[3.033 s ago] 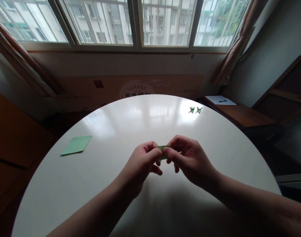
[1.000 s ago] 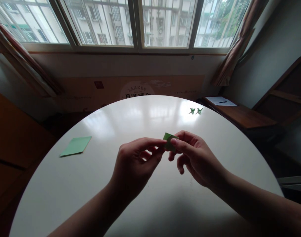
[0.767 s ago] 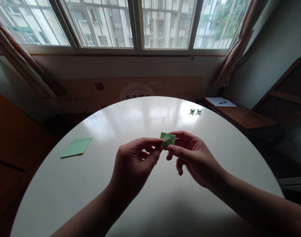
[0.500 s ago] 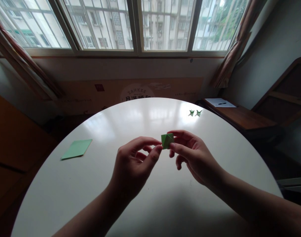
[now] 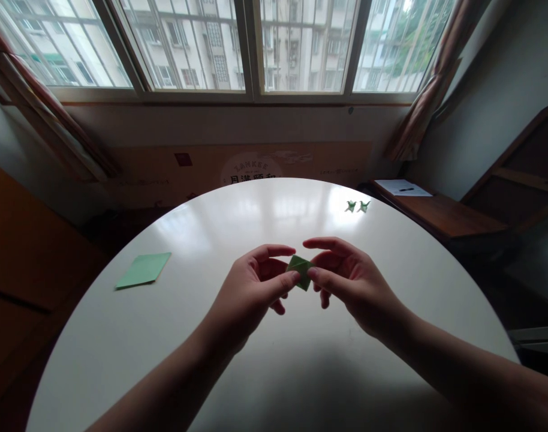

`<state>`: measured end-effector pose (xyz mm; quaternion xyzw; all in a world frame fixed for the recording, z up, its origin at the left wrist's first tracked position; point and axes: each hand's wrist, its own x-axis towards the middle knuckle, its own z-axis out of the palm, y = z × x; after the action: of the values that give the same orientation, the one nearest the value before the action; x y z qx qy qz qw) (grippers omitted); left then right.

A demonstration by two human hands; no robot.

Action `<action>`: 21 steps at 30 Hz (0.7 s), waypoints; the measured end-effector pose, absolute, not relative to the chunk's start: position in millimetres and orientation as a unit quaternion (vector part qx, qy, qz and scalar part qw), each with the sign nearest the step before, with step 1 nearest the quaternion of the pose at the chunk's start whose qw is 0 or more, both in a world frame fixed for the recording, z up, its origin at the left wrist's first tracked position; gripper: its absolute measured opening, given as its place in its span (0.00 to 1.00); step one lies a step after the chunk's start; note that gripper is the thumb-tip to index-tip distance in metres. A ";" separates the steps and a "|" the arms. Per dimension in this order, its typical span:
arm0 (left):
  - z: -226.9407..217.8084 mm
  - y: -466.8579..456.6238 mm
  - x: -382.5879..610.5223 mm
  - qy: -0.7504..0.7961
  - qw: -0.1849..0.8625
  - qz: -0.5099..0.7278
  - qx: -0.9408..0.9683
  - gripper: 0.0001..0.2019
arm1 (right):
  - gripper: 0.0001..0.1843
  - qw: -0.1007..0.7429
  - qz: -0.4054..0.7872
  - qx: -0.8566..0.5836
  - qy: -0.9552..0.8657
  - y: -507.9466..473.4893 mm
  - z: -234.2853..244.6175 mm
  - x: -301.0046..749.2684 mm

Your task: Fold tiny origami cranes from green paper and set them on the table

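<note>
A small folded square of green origami paper [image 5: 301, 271] is held above the table, turned so that one corner points down. My left hand [image 5: 260, 279] grips its left side, with the thumb on the near face and the index finger raised off it. My right hand [image 5: 341, 270] pinches the right corner, thumb in front, index finger lifted above. The other fingers of both hands curl behind the paper and are partly hidden.
A stack of light green square paper [image 5: 144, 269] lies at the table's left. Two small green folded paper figures [image 5: 357, 206] stand near the far right edge of the round white table [image 5: 274, 372]. Beyond it, a wooden surface [image 5: 454, 216] bears a paper sheet [image 5: 402, 188] and pen.
The folded paper has been turned from a level square to a diamond and lowered slightly. My left thumb has moved onto its face, and both index fingers have lifted off.
</note>
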<state>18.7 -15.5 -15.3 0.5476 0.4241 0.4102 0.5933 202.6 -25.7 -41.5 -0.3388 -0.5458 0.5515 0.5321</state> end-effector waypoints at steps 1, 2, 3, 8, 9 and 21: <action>-14.6 -15.5 18.9 0.426 0.602 0.408 0.538 0.16 | 0.19 0.537 0.549 -0.340 -0.543 -25.3 -41.6 202.5; -14.0 -15.6 19.1 0.428 0.609 0.406 0.530 0.15 | 0.19 0.539 0.548 -0.341 -0.541 -25.0 -41.9 202.4; -13.6 -15.6 19.2 0.430 0.615 0.403 0.525 0.14 | 0.19 0.540 0.548 -0.343 -0.539 -24.9 -42.4 202.3; -13.7 -15.3 19.9 0.441 0.614 0.384 0.530 0.10 | 0.19 0.527 0.557 -0.351 -0.538 -25.4 -44.5 201.4; -13.9 -15.1 20.0 0.445 0.616 0.380 0.527 0.10 | 0.19 0.524 0.559 -0.352 -0.538 -25.4 -44.6 201.2; -14.5 -15.0 19.4 0.439 0.689 0.422 0.392 0.11 | 0.14 0.524 0.498 -0.349 -0.597 -29.2 -41.4 197.8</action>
<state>19.4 -15.0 -14.5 0.3921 0.4392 0.4224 0.6892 197.8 -29.2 -41.4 -0.3485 -0.5966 0.4976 0.5245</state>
